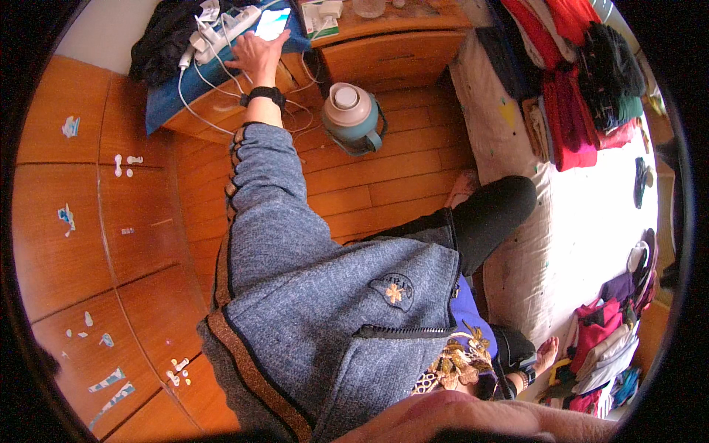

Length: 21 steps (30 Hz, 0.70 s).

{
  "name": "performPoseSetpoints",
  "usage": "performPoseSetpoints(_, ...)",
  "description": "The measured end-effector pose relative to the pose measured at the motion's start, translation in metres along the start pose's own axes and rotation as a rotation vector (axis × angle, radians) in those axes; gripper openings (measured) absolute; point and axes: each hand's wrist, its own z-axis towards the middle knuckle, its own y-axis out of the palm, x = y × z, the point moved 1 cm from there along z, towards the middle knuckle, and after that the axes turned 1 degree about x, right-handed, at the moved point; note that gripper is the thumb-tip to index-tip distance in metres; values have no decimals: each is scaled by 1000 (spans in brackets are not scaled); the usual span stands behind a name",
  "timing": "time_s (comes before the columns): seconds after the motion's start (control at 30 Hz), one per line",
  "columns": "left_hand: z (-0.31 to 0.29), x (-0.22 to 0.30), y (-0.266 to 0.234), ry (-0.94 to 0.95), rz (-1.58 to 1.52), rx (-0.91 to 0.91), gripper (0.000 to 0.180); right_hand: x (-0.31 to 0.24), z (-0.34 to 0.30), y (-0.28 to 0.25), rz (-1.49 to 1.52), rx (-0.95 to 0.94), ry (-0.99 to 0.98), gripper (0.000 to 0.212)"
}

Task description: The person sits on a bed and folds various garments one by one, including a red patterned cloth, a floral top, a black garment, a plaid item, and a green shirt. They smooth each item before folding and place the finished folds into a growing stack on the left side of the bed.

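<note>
My left hand (257, 57) reaches to the far left, palm down with its fingers spread. Its thumb and forefinger are at the near end of a phone (273, 24) with a lit screen. The phone lies on a blue cloth (164, 105) over a wooden cabinet. White cables run under and around the hand, some of them from a white power strip (235, 23). My right hand (546, 355), partly hidden behind my body, rests at the bed's edge with its fingers stretched out. It appears to hold nothing.
A beige and green thermos jug (353, 118) stands on the wooden floor (402, 173). The bed (509, 221) on the right bears folded clothes (569, 111) and another clothes pile (602, 343). A wooden wardrobe (63, 247) lines the left. Dark fabric (164, 44) lies beside the power strip.
</note>
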Motion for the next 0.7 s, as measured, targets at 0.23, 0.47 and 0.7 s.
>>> performPoseSetpoints(0.23,-2,-3,2,42,-52,73,88,9,21,-10,33,-38,19,39)
performPoseSetpoints(0.47,-5,-6,11,64,-124,123,93,9,20,-11,42,-110,-11,38)
performPoseSetpoints(0.7,-10,-4,14,53,-186,181,91,7,20,-12,67,-122,-26,38)
